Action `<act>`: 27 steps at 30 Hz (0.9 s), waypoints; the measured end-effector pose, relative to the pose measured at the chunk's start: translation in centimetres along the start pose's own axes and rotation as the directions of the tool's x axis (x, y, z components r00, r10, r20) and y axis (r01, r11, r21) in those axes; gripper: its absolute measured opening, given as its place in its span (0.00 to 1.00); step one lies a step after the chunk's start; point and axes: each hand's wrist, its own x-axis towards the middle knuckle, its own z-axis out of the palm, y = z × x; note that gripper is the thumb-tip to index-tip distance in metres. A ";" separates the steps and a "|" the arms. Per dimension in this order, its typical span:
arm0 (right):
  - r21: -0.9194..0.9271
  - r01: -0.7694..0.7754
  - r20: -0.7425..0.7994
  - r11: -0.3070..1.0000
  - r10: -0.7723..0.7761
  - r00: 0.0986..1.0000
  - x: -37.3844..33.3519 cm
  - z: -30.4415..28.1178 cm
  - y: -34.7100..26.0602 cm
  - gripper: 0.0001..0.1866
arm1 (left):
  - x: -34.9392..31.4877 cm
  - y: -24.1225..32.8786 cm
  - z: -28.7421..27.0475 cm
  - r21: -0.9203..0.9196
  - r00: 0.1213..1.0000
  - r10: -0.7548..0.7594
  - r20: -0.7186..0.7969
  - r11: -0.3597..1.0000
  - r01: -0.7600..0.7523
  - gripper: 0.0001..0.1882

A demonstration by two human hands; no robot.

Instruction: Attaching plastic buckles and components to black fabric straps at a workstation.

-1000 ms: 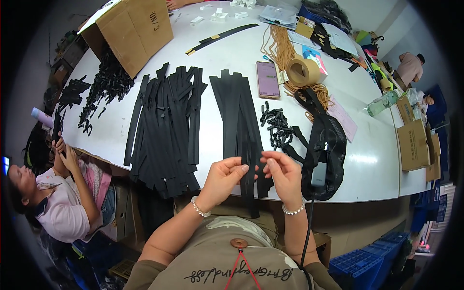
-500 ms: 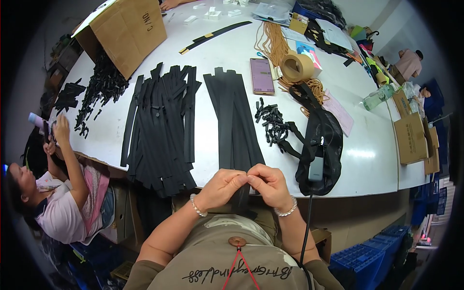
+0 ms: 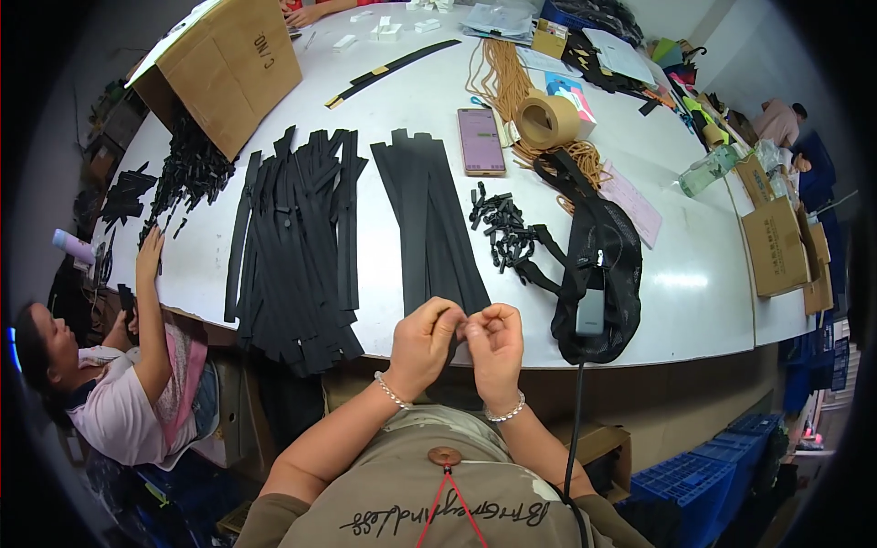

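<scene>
Above the table's front edge, my left hand (image 3: 425, 347) and my right hand (image 3: 496, 354) meet with fingertips pinched close together. Whatever lies between them is too small and too covered to make out. Just beyond them a bundle of flat black strips (image 3: 423, 215) lies lengthwise, its near end partly behind my hands. Left of it spreads a larger pile of black strips (image 3: 297, 247). To the right sits a small heap of black plastic pieces (image 3: 502, 226).
A black mesh bag (image 3: 607, 265) with a cable, a phone (image 3: 481, 142), a tape roll (image 3: 546, 122) and tan cords (image 3: 501, 78) occupy the right side. At left, a co-worker's hand (image 3: 150, 256) touches black pieces spilling from a cardboard box (image 3: 224, 78). A bottle (image 3: 708, 172) stands far right.
My hands have tilted more upright, and my right fingers have loosened and lifted. The co-worker's raised hand has come down onto the black pieces. The view has shifted slightly.
</scene>
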 end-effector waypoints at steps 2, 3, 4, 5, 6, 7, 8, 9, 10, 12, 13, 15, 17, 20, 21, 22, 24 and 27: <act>-0.058 -0.042 0.036 0.997 0.044 0.998 0.3 -0.6 -0.6 0.09 | 0.3 0.5 0.5 0.053 0.998 0.054 0.042 0.997 -0.056 0.06; -0.118 -0.082 0.072 0.990 0.091 0.993 0.5 -0.9 -1.0 0.11 | 0.8 0.6 0.7 0.054 0.998 0.057 0.041 0.997 -0.059 0.06; -0.107 -0.094 0.052 0.990 0.100 0.994 1.0 -1.4 -0.8 0.11 | 1.4 0.6 0.8 0.079 0.988 0.131 0.080 0.987 -0.137 0.06; -0.107 -0.092 0.053 0.990 0.098 0.994 1.3 -1.8 -1.2 0.11 | 2.2 0.5 0.9 0.101 0.972 0.202 0.121 0.971 -0.215 0.06; -0.051 -0.219 0.032 0.974 0.221 0.975 1.7 -2.5 -1.5 0.10 | 3.1 0.0 1.2 0.118 0.949 0.235 0.211 0.957 -0.264 0.05; 0.009 -0.344 0.024 0.939 0.343 0.939 2.0 -3.0 -1.8 0.09 | 4.1 -0.2 1.3 0.122 0.949 0.237 0.208 0.957 -0.265 0.05; -0.046 -0.375 0.000 0.926 0.376 0.927 2.2 -3.7 -1.6 0.07 | 5.3 -0.3 1.6 0.115 0.950 0.238 0.203 0.957 -0.264 0.05; -0.045 -0.372 0.001 0.927 0.373 0.928 2.3 -4.2 -1.2 0.07 | 6.6 -0.3 2.0 0.107 0.949 0.241 0.202 0.958 -0.266 0.06; 0.007 -0.375 -0.020 0.927 0.375 0.927 2.5 -4.6 -0.8 0.06 | 8.2 -0.5 2.4 0.169 0.957 0.236 0.168 0.950 -0.264 0.06; 0.072 -0.368 -0.048 0.927 0.372 0.927 2.5 -5.0 -0.4 0.04 | 11.5 -2.3 3.2 0.295 0.960 0.259 0.110 0.913 -0.281 0.08; 0.071 -0.370 -0.038 0.926 0.373 0.927 2.4 -4.9 -0.4 0.04 | 12.7 -3.4 3.7 0.300 0.960 0.261 0.102 0.912 -0.280 0.08; 0.102 -0.359 -0.061 0.928 0.366 0.929 2.3 -4.6 -0.5 0.04 | 14.6 -4.6 4.7 0.525 0.961 0.262 0.089 0.807 -0.268 0.10; 0.085 -0.361 -0.051 0.929 0.366 0.929 2.1 -4.8 -0.4 0.04 | 15.6 -4.9 5.4 0.592 0.977 0.162 0.138 0.777 -0.213 0.11; 0.065 -0.364 -0.052 0.929 0.367 0.929 2.0 -5.3 -0.2 0.05 | 16.6 -5.1 5.7 0.648 0.973 0.049 0.224 0.739 -0.186 0.10; 0.066 -0.377 -0.040 0.924 0.380 0.924 1.9 -5.4 -0.1 0.05 | 16.9 -5.6 5.4 0.653 0.968 0.032 0.250 0.732 -0.193 0.09; 0.065 -0.380 -0.043 0.923 0.383 0.923 1.9 -5.3 0.0 0.05 | 17.2 -6.2 5.0 0.625 0.971 0.022 0.237 0.762 -0.169 0.09; 0.058 -0.382 -0.048 0.922 0.385 0.922 2.0 -5.1 -0.1 0.04 | 17.3 -6.3 4.2 0.544 0.975 0.024 0.222 0.827 -0.144 0.08; 0.068 -0.373 -0.037 0.926 0.376 0.926 2.0 -5.4 0.0 0.04 | 16.6 -5.1 3.5 0.401 0.983 -0.002 0.186 0.913 -0.074 0.08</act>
